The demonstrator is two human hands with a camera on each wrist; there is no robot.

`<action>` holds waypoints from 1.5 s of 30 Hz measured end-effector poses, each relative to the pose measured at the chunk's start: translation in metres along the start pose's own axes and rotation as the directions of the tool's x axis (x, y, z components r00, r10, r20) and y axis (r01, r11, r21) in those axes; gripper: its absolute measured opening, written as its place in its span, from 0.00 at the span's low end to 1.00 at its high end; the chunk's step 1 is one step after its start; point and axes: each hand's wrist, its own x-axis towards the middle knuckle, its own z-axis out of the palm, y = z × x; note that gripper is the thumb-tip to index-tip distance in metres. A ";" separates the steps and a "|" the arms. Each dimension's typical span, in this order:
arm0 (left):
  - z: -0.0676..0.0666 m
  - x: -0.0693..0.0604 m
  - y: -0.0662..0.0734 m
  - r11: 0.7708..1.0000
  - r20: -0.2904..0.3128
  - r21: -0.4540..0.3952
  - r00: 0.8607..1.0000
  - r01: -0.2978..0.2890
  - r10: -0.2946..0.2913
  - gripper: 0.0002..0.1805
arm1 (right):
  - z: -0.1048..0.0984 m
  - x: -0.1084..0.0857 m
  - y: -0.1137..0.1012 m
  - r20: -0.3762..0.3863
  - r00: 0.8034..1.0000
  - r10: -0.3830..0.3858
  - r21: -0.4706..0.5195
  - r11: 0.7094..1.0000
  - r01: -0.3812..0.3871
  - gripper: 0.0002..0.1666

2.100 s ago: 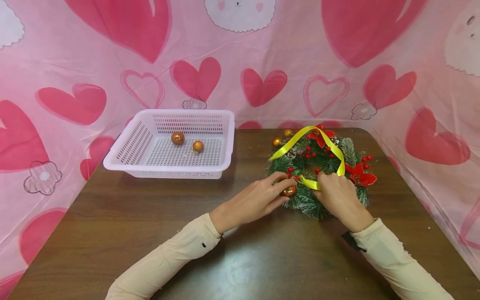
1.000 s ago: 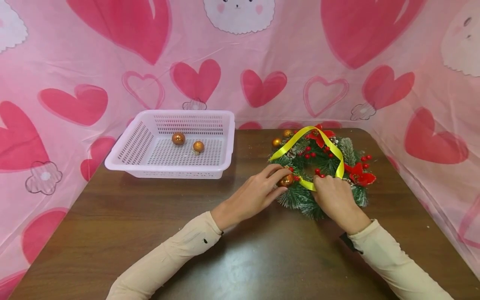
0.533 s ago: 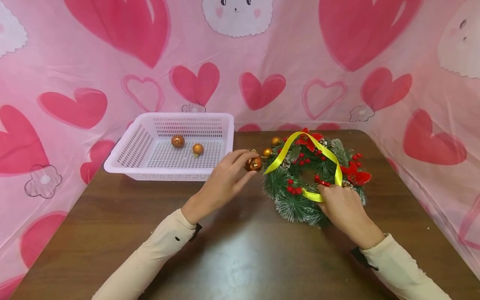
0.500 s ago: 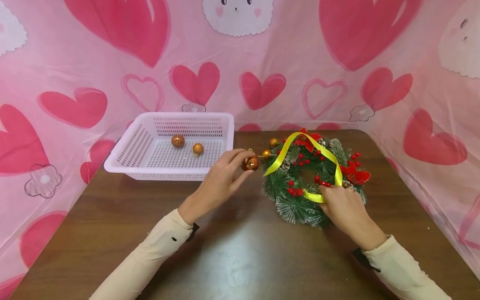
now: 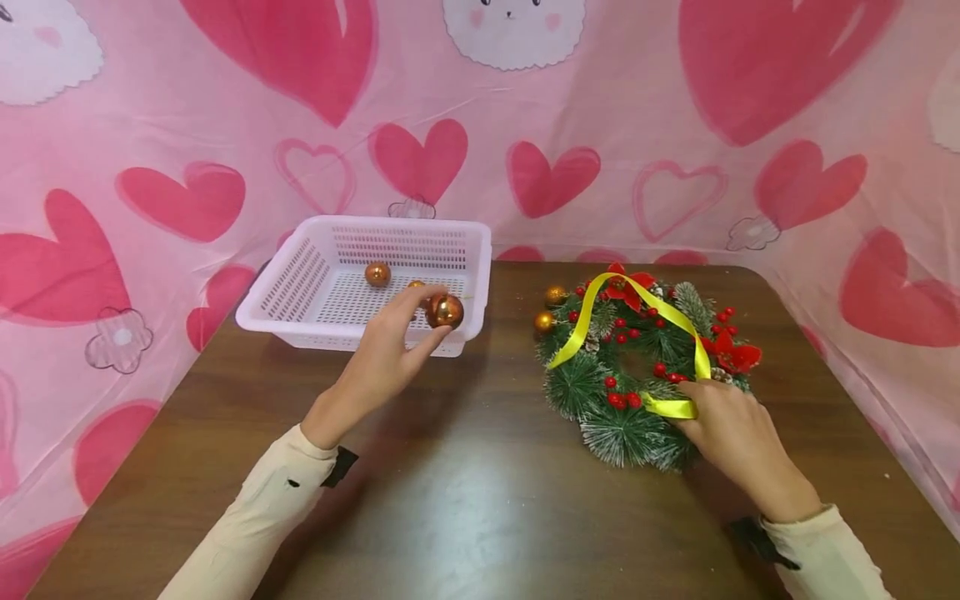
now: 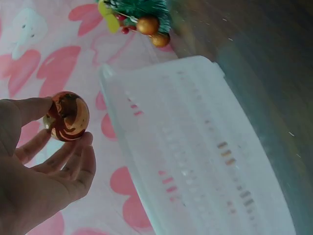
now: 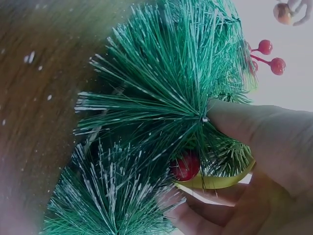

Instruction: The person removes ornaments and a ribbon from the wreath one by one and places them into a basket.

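My left hand pinches a shiny copper Christmas bauble between thumb and fingers. In the head view they overlap the basket's near right corner; the left wrist view shows the bauble held in the air beside the basket. On the right of the table lies a green Christmas wreath with red berries, red flowers and a yellow ribbon. My right hand grips its near right side. In the right wrist view the thumb presses on the needles, with fingers underneath.
A white perforated basket stands at the back left. Inside is a copper bauble; a smaller gold bauble is mostly hidden behind my left hand. Two gold baubles hang at the wreath's left edge. A heart-printed cloth rises behind the table.
My left hand has carried the copper bauble from the wreath's near left side leftward to the basket. The right hand keeps its grip on the wreath, which has shifted slightly. The view has turned left.
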 end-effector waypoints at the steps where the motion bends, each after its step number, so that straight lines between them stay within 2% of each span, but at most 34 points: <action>1: -0.002 -0.001 -0.002 1.000 0.000 0.002 1.000 0.009 -0.009 0.24 | 0.000 0.000 0.001 -0.005 1.000 -0.004 0.005 1.000 0.004 0.17; 8: -0.024 -0.016 -0.024 0.996 -0.009 0.035 0.997 0.077 -0.076 0.25 | 0.007 0.003 -0.002 -0.053 0.999 -0.010 0.045 0.999 0.013 0.14; 15: -0.040 -0.020 -0.043 0.989 -0.045 0.065 0.991 0.130 -0.127 0.26 | 0.012 0.002 -0.005 -0.083 0.997 0.008 0.062 0.998 -0.003 0.13; 22: -0.059 -0.028 -0.067 0.973 -0.125 0.112 0.974 0.201 -0.187 0.25 | 0.014 0.002 -0.002 -0.140 0.990 -0.003 0.087 0.996 0.015 0.12; 26: -0.065 -0.031 -0.076 0.969 -0.150 0.110 0.968 0.221 -0.204 0.24 | 0.013 0.002 -0.001 -0.162 0.987 -0.017 0.080 0.996 0.030 0.14; 29: -0.067 -0.029 -0.080 0.970 -0.154 0.105 0.967 0.221 -0.204 0.23 | 0.011 0.001 -0.001 -0.167 0.986 -0.016 0.074 0.997 0.029 0.17; 36: -0.070 -0.014 -0.089 0.974 -0.139 0.094 0.972 0.204 -0.190 0.23 | 0.012 -0.004 0.003 -0.158 0.987 0.002 0.095 0.995 0.014 0.19; 45: -0.077 -0.013 -0.097 0.966 -0.123 0.112 0.968 0.232 -0.218 0.23 | 0.012 -0.005 0.012 -0.176 0.983 -0.045 0.114 0.991 0.066 0.20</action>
